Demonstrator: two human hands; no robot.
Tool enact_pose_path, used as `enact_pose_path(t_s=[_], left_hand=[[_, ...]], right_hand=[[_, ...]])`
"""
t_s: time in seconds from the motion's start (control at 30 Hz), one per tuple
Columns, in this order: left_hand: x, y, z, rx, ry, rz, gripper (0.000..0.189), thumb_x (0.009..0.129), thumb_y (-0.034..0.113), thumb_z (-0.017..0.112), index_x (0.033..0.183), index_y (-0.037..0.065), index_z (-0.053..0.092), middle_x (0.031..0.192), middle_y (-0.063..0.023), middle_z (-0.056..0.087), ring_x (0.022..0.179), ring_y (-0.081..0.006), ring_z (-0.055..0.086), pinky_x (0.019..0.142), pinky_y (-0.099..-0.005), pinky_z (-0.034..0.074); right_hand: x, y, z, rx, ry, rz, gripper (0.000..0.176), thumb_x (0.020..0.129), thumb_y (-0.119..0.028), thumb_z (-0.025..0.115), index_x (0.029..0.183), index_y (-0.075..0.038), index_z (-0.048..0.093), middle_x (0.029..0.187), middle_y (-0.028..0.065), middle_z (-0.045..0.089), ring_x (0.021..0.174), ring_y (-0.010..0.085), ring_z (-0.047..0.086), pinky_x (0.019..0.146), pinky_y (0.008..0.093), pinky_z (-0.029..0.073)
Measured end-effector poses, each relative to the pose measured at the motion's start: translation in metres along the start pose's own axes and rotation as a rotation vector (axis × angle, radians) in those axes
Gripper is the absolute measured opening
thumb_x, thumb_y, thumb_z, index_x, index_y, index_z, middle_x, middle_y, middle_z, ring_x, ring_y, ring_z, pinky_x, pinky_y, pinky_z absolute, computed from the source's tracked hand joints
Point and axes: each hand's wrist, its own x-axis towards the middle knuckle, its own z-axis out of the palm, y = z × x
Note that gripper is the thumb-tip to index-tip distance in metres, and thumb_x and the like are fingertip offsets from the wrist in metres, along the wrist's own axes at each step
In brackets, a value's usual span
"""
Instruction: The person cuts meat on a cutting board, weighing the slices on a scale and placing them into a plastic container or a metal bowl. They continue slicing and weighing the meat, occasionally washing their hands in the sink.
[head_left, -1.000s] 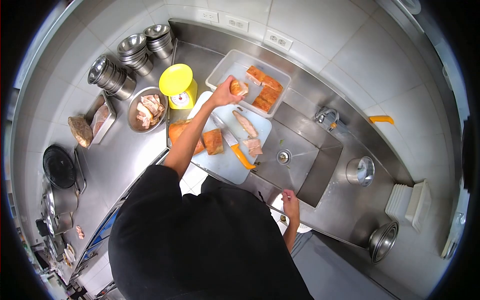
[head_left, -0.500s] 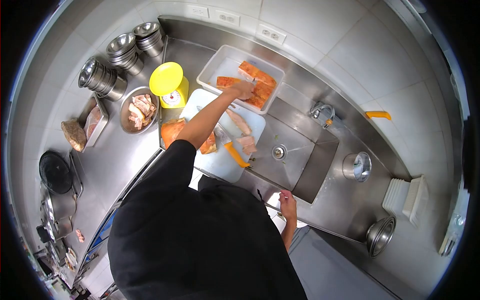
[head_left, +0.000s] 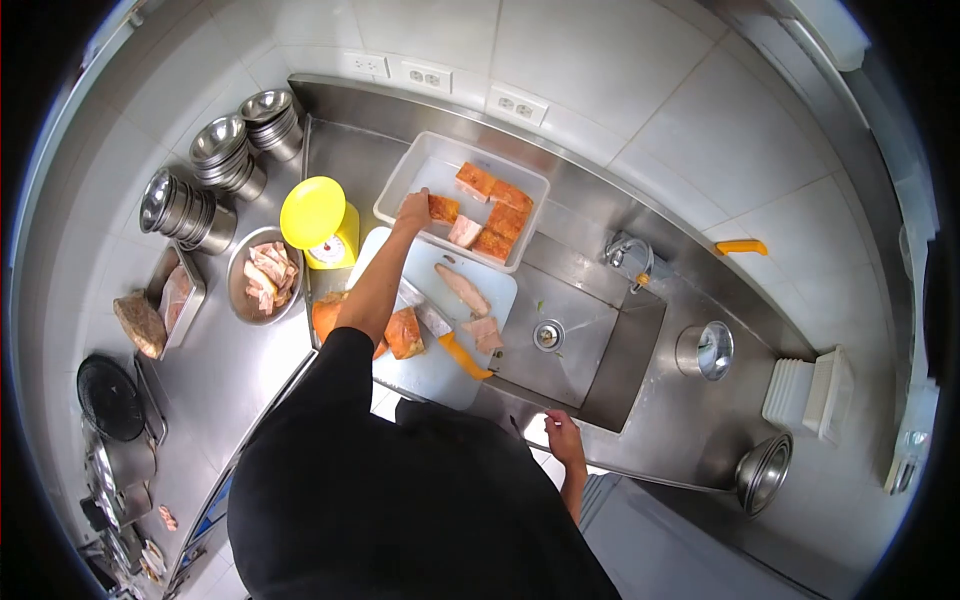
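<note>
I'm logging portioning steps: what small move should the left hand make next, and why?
Probably draw the left hand back to the cutting board: it sits at the white tray beside a salmon piece lying inside, while another cut chunk waits on the board.

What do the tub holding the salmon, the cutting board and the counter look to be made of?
Tub: likely plastic, white and faintly translucent, with a rolled rim.
Cutting board: probably plastic too, a matte white flat slab.
Counter: stainless steel, brushed grey, with soft reflections and a sink pressed into it.
</note>
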Motion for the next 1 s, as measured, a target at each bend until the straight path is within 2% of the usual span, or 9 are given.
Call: enact_pose_path(t_s=[0.07,0.2,0.4,0.53,0.63,0.73,0.87,0.97,1.0], left_hand=[[0.006,0.011,0.003,-0.088,0.069,0.019,0.042,0.084,0.003,0.069,0.125,0.003,0.061,0.120,-0.0275,0.067,0.112,-0.0417,0.067,0.095,-0.0482,0.057],[0.029,0.028,0.001,-0.154,0.040,0.160,0.056,0.081,0.002,0.074,0.134,0.008,0.057,0.116,-0.0270,0.066,0.112,-0.0428,0.065,0.096,-0.0492,0.055],[0.044,0.044,0.022,-0.125,0.054,0.153,0.073,0.084,0.014,0.078,0.147,0.015,0.043,0.126,-0.0246,0.055,0.109,-0.0461,0.065,0.093,-0.0507,0.058],[0.025,0.032,0.014,-0.391,0.102,0.151,0.078,0.080,0.023,0.083,0.145,0.005,0.042,0.134,-0.0271,0.053,0.123,-0.0447,0.058,0.100,-0.0515,0.053],[-0.016,0.056,0.008,-0.160,0.001,0.202,0.087,0.073,0.031,0.087,0.142,0.002,0.043,0.141,-0.0282,0.051,0.127,-0.0439,0.055,0.102,-0.0502,0.052],[-0.035,0.071,0.001,0.058,-0.237,0.290,0.091,0.068,0.037,0.087,0.141,0.001,0.045,0.131,-0.0268,0.060,0.122,-0.0422,0.060,0.102,-0.0485,0.051],[-0.013,0.054,-0.002,-0.033,-0.277,0.359,0.060,0.069,0.026,0.082,0.120,0.001,0.061,0.120,-0.0215,0.067,0.118,-0.0371,0.063,0.101,-0.0454,0.052],[0.042,0.018,0.005,-0.126,-0.745,0.452,0.050,0.070,0.025,0.082,0.113,0.005,0.067,0.118,-0.0153,0.070,0.116,-0.0324,0.066,0.101,-0.0417,0.051],[0.039,0.014,0.006,-0.177,-0.629,0.409,0.050,0.070,0.026,0.082,0.113,0.005,0.067,0.120,-0.0165,0.069,0.116,-0.0331,0.065,0.101,-0.0415,0.051]], right_hand=[[0.007,-0.011,-0.005,-0.022,-0.001,0.000,0.030,0.101,-0.024,0.060,0.121,-0.002,0.066,0.103,0.0151,0.075,0.090,0.0247,0.074,0.082,0.0371,0.057],[0.014,-0.031,-0.013,-0.017,0.007,-0.017,0.030,0.101,-0.022,0.060,0.121,-0.001,0.066,0.103,0.0155,0.075,0.091,0.0252,0.074,0.081,0.0373,0.058],[0.016,-0.051,-0.010,-0.044,-0.015,0.000,0.029,0.100,-0.022,0.061,0.120,0.000,0.066,0.108,0.0166,0.074,0.093,0.0283,0.073,0.083,0.0388,0.057],[0.016,-0.057,0.000,-0.038,-0.059,-0.029,0.030,0.099,-0.023,0.061,0.119,-0.001,0.066,0.112,0.0179,0.072,0.097,0.0317,0.072,0.085,0.0412,0.056],[0.019,-0.059,0.002,-0.087,-0.050,-0.067,0.029,0.099,-0.023,0.061,0.119,-0.002,0.066,0.111,0.0179,0.072,0.095,0.0314,0.072,0.084,0.0403,0.056],[0.019,-0.067,-0.001,-0.047,-0.060,-0.049,0.028,0.100,-0.022,0.061,0.119,-0.001,0.066,0.109,0.0183,0.073,0.092,0.0313,0.073,0.082,0.0387,0.057],[0.019,-0.064,-0.007,-0.037,-0.031,-0.017,0.029,0.101,-0.022,0.060,0.121,-0.002,0.065,0.109,0.0162,0.073,0.093,0.0276,0.073,0.082,0.0373,0.057],[0.011,-0.056,-0.011,-0.022,-0.010,0.021,0.029,0.102,-0.022,0.060,0.122,-0.002,0.065,0.109,0.0146,0.073,0.093,0.0252,0.073,0.083,0.0369,0.057],[0.007,-0.053,-0.011,-0.025,-0.009,0.030,0.029,0.102,-0.022,0.060,0.122,-0.002,0.065,0.108,0.0142,0.074,0.093,0.0244,0.073,0.083,0.0368,0.057]])
